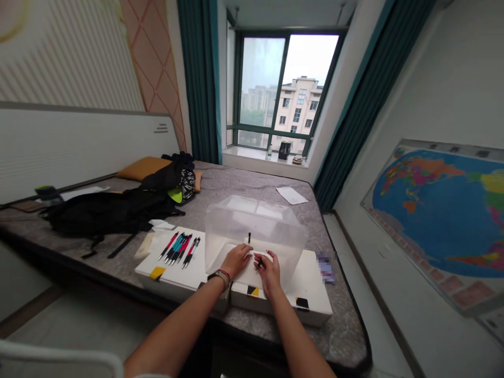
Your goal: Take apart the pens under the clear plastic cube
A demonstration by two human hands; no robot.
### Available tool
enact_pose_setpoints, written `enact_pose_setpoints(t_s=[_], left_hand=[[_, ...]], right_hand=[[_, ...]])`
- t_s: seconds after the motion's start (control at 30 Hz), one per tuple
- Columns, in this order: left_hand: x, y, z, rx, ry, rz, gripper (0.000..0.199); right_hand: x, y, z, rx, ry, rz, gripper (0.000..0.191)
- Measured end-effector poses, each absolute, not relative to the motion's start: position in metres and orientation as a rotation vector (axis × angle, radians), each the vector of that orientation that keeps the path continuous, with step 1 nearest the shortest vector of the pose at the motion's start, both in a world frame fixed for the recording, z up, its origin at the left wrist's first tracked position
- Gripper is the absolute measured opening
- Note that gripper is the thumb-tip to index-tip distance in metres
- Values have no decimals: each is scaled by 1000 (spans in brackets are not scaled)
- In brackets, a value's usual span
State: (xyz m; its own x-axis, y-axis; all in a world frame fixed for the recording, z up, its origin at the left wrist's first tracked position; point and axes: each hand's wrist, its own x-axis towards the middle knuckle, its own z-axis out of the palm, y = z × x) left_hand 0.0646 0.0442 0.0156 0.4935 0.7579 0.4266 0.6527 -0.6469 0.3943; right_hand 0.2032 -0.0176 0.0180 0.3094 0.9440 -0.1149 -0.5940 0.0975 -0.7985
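Observation:
In front of a clear plastic box (224, 226), both hands are close together over a white box top. My left hand (237, 261), with a watch and red band at its wrist, has its fingers bent over a pale surface; what they hold, if anything, is hidden. My right hand (269, 269) has its fingers curled round a small dark object, perhaps a pen part. A black pen (249, 238) stands upright just beyond my left hand. Several red, teal and black pens (179, 249) lie side by side on the left white box (149, 262).
The white boxes rest near the front edge of a grey mattress (252, 320). Black bags and clothes (106, 212) and an orange pillow (145, 169) lie at the left. A white sheet of paper (292, 195) lies behind the plastic box, and a blurred item (326, 268) at the right.

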Motion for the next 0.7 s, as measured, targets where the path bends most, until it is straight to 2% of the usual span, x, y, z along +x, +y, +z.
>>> enact_pose_setpoints(t_s=[0.4, 0.5, 0.7], left_hand=[[66, 40, 21, 2730, 1301, 631, 16], [66, 40, 21, 2784, 1276, 625, 15], [67, 45, 18, 2917, 1079, 690, 21]], right_hand=[[205, -13, 21, -953, -537, 1174, 18], [207, -8, 35, -1080, -583, 1235, 29], [223, 0, 94, -1216, -692, 1167, 38]])
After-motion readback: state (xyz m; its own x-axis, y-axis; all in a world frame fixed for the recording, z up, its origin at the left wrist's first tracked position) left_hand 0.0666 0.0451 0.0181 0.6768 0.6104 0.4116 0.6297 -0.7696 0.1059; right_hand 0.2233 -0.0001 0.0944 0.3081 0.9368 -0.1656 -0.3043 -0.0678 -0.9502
